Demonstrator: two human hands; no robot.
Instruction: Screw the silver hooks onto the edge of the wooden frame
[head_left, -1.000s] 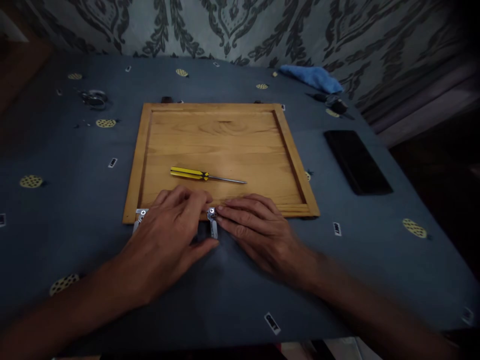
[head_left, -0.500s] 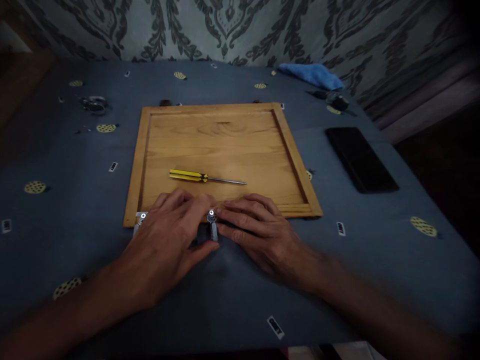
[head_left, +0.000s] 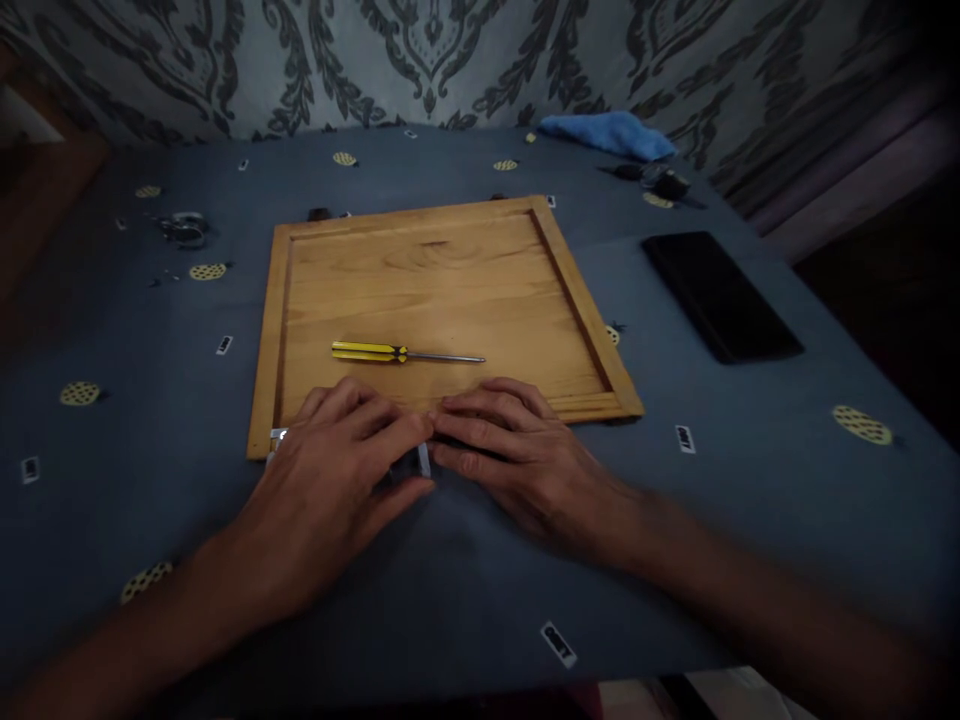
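Observation:
A framed wooden panel [head_left: 442, 290] lies flat on the cloth. A metal handle [head_left: 424, 460] sits at its near edge, mostly covered by my hands; its left end shows a bright plate. My left hand [head_left: 330, 480] is closed over the handle, its index fingertip and thumb at the right end. Opposite it, my right hand [head_left: 525, 460] presses its fingers together against that same end, the fingertips meeting the left index finger. On the panel just beyond both hands rests a screwdriver [head_left: 409, 353] with a yellow and black grip, its shaft pointing right.
A black phone [head_left: 720, 295] lies to the right of the panel. At the back right are a blue cloth [head_left: 607, 134] and a dark tool-like object [head_left: 660, 182]. Small metal parts [head_left: 184, 230] lie at the left. The patterned tablecloth [head_left: 480, 620] ends at a near edge.
My left index finger and right fingertips have come together over the handle's right end, covering the screw that showed there. The view has turned slightly; panel and screwdriver keep their places.

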